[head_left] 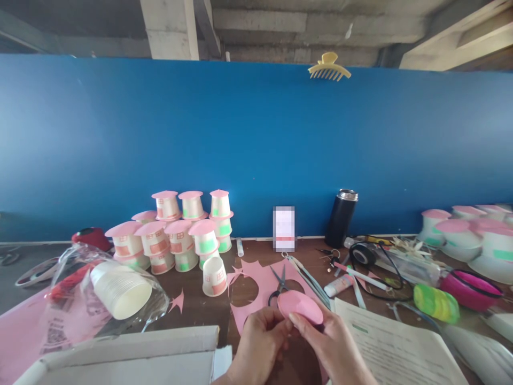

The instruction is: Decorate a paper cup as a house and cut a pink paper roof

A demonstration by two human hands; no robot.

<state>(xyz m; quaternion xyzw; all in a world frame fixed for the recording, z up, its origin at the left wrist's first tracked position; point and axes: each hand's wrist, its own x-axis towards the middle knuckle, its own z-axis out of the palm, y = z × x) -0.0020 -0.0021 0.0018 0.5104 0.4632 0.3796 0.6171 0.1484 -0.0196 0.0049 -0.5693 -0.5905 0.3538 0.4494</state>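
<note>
A round piece of pink paper, slightly curved, is held up between my two hands over the table. My left hand pinches its near left edge. From the right, my right hand grips the same piece with the thumb on top. Just beyond it, dark-handled scissors lie with blades apart on a pink sheet that has round holes cut out. To the left stands a white paper cup with a window and door drawn on it, mouth up.
Stacked paper cups with pink roofs stand at the left, behind bagged cups. A white box lies near left. At right are a black flask, printed papers, a glue bottle and a blue partition behind.
</note>
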